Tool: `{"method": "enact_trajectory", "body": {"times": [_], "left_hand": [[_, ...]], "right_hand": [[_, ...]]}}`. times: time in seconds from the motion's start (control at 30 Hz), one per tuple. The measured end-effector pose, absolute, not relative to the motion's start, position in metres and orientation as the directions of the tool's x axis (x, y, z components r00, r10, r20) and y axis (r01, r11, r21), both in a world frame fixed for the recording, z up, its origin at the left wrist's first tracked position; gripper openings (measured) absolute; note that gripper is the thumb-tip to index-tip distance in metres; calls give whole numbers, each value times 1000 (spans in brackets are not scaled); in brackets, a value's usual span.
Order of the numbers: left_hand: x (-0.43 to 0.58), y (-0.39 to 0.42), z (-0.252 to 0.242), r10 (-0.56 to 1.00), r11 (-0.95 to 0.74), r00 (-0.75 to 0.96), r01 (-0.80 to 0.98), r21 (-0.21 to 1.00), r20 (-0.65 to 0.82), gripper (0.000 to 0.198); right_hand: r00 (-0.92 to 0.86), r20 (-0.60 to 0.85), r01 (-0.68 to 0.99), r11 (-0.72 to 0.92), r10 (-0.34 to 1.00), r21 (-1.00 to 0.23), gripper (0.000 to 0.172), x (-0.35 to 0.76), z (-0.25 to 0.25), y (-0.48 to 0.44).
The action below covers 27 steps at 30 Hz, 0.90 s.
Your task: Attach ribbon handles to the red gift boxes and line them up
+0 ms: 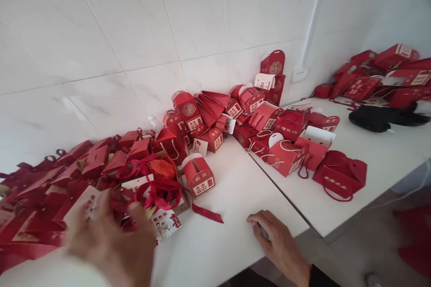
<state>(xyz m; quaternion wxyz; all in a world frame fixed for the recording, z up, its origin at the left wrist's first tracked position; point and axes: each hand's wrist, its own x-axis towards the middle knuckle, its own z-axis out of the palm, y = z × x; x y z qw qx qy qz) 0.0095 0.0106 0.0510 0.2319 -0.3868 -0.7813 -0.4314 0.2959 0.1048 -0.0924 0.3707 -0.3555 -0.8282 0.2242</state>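
Observation:
My left hand (112, 237), smeared by motion, reaches over the red gift boxes at the left with thumb and fingers apart. A white printed card (82, 208) lies right by its fingers; I cannot tell whether they touch. Beyond the thumb is an open carton (183, 204) with red ribbons (163, 193), tags and an orange-red bundle (162, 169). Another printed card (166, 226) pokes out at its front. My right hand (276, 235) rests near the table's front edge, fingers curled together. Something greyish shows between its thumb and fingers, too unclear to name.
Red gift boxes (97, 161) crowd the left side. Others (289, 157) stand along the tiled wall (202, 18) and across the seam between two white tables (232, 193). A black item (373, 117) lies at the right, before another pile of red boxes (363, 87).

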Motion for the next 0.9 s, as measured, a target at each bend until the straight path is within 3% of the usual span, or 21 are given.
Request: {"method": "enact_trajectory", "body": {"times": [0.03, 0.07, 0.2, 0.4, 0.53, 0.6, 0.7, 0.8, 0.9], "left_hand": [[29, 25, 48, 423, 279, -526, 850, 446, 738, 46], [45, 40, 45, 549, 187, -454, 885, 425, 702, 41], [71, 93, 27, 764, 170, -463, 816, 553, 450, 29], [96, 92, 13, 797, 183, -493, 747, 639, 348, 17], [135, 64, 17, 849, 9, -393, 680, 733, 354, 16], [142, 52, 18, 765, -56, -452, 663, 746, 459, 19], [130, 42, 11, 546, 69, -666, 641, 765, 508, 28], [116, 40, -6, 652, 88, -672, 526, 846, 350, 35], [119, 39, -23, 723, 7, -597, 508, 861, 347, 36]], "right_hand": [[-469, 453, 427, 644, 758, -635, 24, 296, -92, 105], [-469, 451, 429, 642, 759, -635, 24, 296, -93, 104], [-478, 446, 405, 641, 757, -652, 25, 300, -92, 103], [-460, 393, 351, 570, 796, -743, 25, 302, -83, 99], [-415, 321, 353, 476, 851, -805, 31, 303, -64, 98], [-406, 293, 354, 444, 866, -823, 38, 304, -54, 97], [-414, 296, 345, 450, 861, -824, 43, 303, -43, 97], [-453, 359, 316, 524, 816, -791, 41, 299, -38, 98], [-482, 425, 293, 598, 767, -746, 40, 293, -36, 102]]}}
